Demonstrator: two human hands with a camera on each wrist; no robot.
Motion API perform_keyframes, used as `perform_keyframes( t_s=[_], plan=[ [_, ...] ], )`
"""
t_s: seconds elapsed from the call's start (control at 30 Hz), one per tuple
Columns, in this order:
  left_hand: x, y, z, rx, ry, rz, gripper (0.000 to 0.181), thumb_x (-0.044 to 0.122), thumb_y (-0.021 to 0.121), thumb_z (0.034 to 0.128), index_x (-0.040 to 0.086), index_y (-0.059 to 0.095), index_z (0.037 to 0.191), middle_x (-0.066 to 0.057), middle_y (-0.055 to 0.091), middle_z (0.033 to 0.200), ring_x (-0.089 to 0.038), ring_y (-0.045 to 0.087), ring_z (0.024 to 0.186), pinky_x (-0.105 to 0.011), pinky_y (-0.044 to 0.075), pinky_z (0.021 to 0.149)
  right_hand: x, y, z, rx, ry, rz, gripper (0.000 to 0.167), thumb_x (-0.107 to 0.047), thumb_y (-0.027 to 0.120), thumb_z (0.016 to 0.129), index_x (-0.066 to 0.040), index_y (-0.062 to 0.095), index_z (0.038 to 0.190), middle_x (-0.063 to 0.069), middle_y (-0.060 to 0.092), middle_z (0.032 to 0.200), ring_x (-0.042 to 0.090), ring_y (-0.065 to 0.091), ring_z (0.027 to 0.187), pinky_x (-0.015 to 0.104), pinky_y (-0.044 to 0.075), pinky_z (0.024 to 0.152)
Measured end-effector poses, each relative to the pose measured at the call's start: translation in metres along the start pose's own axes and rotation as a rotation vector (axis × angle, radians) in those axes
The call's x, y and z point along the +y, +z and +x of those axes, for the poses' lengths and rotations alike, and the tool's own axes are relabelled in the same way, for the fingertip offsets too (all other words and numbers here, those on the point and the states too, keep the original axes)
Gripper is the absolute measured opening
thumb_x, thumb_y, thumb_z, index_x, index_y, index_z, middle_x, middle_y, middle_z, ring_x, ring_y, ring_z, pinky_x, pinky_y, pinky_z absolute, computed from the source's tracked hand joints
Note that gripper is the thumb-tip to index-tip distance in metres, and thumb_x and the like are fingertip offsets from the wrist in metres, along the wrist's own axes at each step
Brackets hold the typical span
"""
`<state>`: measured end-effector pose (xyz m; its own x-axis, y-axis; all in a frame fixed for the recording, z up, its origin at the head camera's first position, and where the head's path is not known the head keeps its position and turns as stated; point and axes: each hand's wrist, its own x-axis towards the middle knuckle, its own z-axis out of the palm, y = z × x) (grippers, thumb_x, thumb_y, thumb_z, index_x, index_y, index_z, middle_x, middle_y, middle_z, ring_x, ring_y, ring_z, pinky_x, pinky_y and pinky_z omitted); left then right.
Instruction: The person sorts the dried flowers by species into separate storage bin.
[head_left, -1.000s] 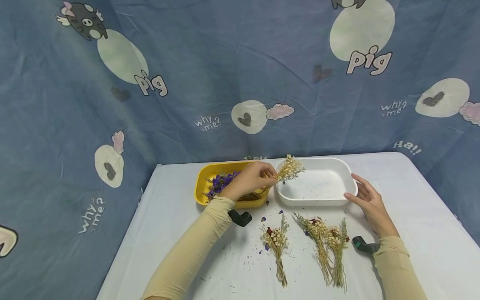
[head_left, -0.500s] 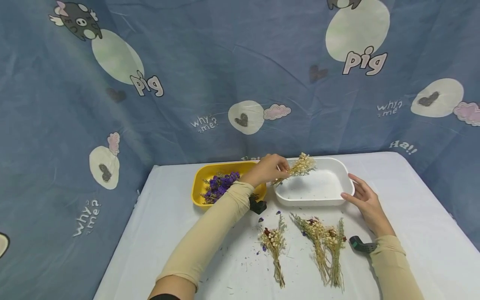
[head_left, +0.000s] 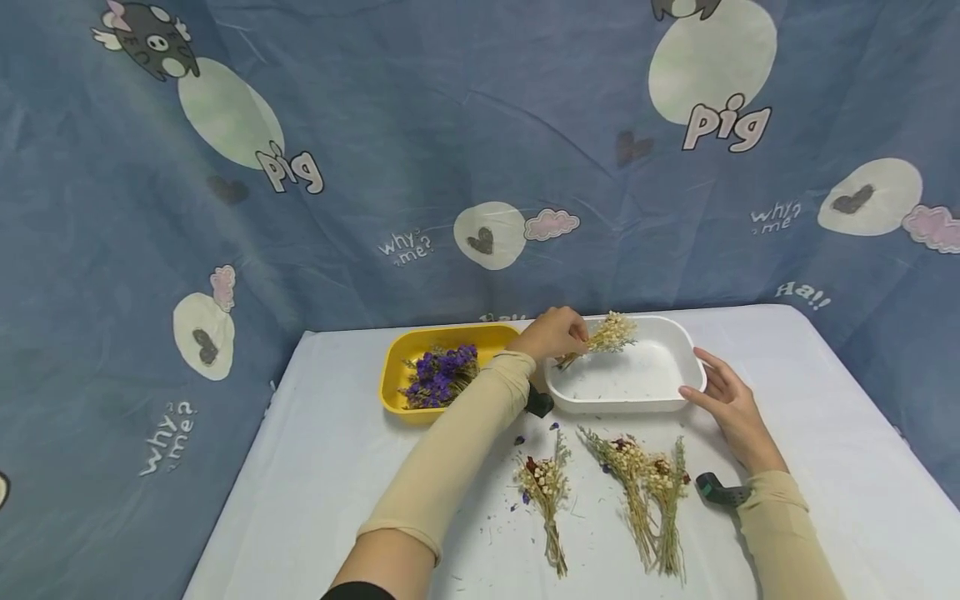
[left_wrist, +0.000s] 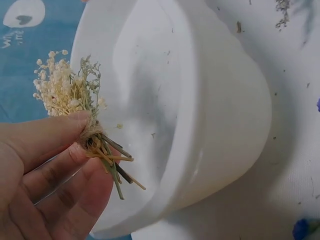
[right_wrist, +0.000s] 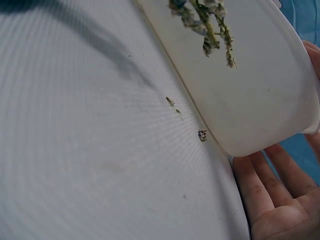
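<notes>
My left hand [head_left: 553, 333] pinches a small bunch of dried flowers [head_left: 613, 332] above the left part of a white plastic tray [head_left: 637, 405]. Close up in the left wrist view, the bunch shows cream blossoms [left_wrist: 60, 87], twine [left_wrist: 91, 130] round its middle and short cut stems pointing toward the tray. Thumb and fingertips of the left hand [left_wrist: 55, 172] meet at the twine. At the tray's right end my right hand [head_left: 735, 408] holds the rim, thumb at the front corner and fingers along the side. Several of those fingers [right_wrist: 270, 185] show beside the tray wall [right_wrist: 245, 95].
A yellow tray [head_left: 387, 367] with purple dried flowers [head_left: 441, 371] stands left of the white one. In front lie a tied bouquet [head_left: 549, 492] and two more bouquets [head_left: 636, 475] side by side. Loose petals and stem bits dot the white tabletop [head_left: 322, 467]. A blue printed curtain [head_left: 375, 167] hangs behind.
My left hand has carried the dried flower bunch rightward from over the yellow tray to over the white tray, then slightly down. The right hand stays on the white tray.
</notes>
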<state>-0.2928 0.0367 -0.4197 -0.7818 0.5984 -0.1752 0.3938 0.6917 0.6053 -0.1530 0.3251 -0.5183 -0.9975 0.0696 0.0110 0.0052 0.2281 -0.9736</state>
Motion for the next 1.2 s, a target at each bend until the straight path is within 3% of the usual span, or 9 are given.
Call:
perform_keyframes(
  t_s=[0.2,0.47,0.63,0.83,1.03,1.2],
  plan=[
    [0.001,0.007,0.006,-0.021,-0.037,0.037,0.009,0.016,0.074,0.0967,0.009,0.075,0.103,-0.005,0.074,0.099,-0.015,0.065,0.075,-0.023,0.056,0.066,0.000,0.001,0.001,0.004,0.001,-0.016,0.082,-0.022,0.072,0.099,-0.028,0.025,0.166,0.022,0.025,0.170,0.040,0.030,0.155,0.003,0.044,0.106],
    [0.001,0.018,0.014,-0.061,-0.075,0.082,0.008,0.017,0.075,0.0967,0.011,0.074,0.101,-0.004,0.069,0.076,-0.017,0.058,0.056,-0.024,0.050,0.053,0.000,0.002,0.002,0.002,-0.008,-0.010,0.082,-0.022,0.072,0.099,-0.028,0.025,0.165,0.022,0.025,0.170,0.041,0.030,0.155,0.003,0.044,0.105],
    [0.004,0.021,0.014,-0.062,-0.095,0.158,0.009,0.019,0.074,0.0971,0.011,0.074,0.100,0.000,0.065,0.074,-0.011,0.052,0.053,-0.023,0.047,0.054,0.002,0.000,0.002,0.005,-0.003,-0.017,0.082,-0.023,0.073,0.098,-0.029,0.025,0.165,0.022,0.026,0.169,0.041,0.031,0.154,0.004,0.044,0.106],
    [0.007,0.022,0.011,-0.053,-0.087,0.183,0.008,0.017,0.071,0.0992,0.010,0.074,0.103,-0.005,0.073,0.085,-0.012,0.056,0.059,-0.025,0.052,0.064,0.003,0.000,0.002,0.005,-0.011,-0.003,0.082,-0.022,0.073,0.098,-0.028,0.026,0.165,0.022,0.026,0.169,0.040,0.031,0.155,0.003,0.044,0.105],
    [0.008,0.019,0.007,-0.018,-0.060,0.177,0.015,0.018,0.070,0.0996,0.009,0.077,0.109,-0.004,0.076,0.106,-0.013,0.065,0.080,-0.027,0.058,0.077,0.003,0.001,0.002,0.002,-0.015,-0.015,0.082,-0.023,0.073,0.098,-0.028,0.025,0.165,0.021,0.026,0.169,0.040,0.031,0.155,0.003,0.044,0.105],
    [0.010,0.017,0.002,0.020,-0.032,0.176,0.018,0.018,0.068,0.1005,0.009,0.076,0.115,-0.005,0.075,0.111,-0.017,0.069,0.091,-0.029,0.061,0.081,0.002,0.000,0.001,0.002,-0.011,-0.018,0.081,-0.022,0.072,0.099,-0.029,0.026,0.165,0.022,0.027,0.169,0.038,0.033,0.155,0.003,0.044,0.104]
  ],
)
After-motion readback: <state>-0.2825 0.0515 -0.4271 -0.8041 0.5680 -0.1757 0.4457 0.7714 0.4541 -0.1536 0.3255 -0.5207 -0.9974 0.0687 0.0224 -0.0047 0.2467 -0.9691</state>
